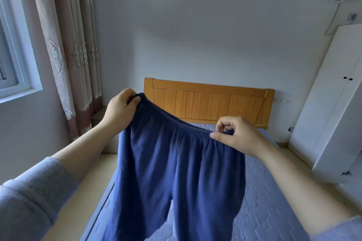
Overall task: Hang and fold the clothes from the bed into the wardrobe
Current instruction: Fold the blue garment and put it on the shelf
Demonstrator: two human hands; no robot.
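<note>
From the head camera, a pair of dark blue soft-fabric trousers with an elastic waistband (172, 172) hangs in the air above the bed with the blue quilted mattress (260, 201), legs dangling. The left hand (121, 107) grips one end of the waistband with curled fingers; the right hand (235, 135) pinches the other end between thumb and curled fingers. A white wardrobe (333, 103) stands to the right, its near door ajar.

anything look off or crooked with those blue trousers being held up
The left hand grips the waistband of the navy trousers higher than the right hand does, so it slopes down to the right. Nothing else stands out.
</note>
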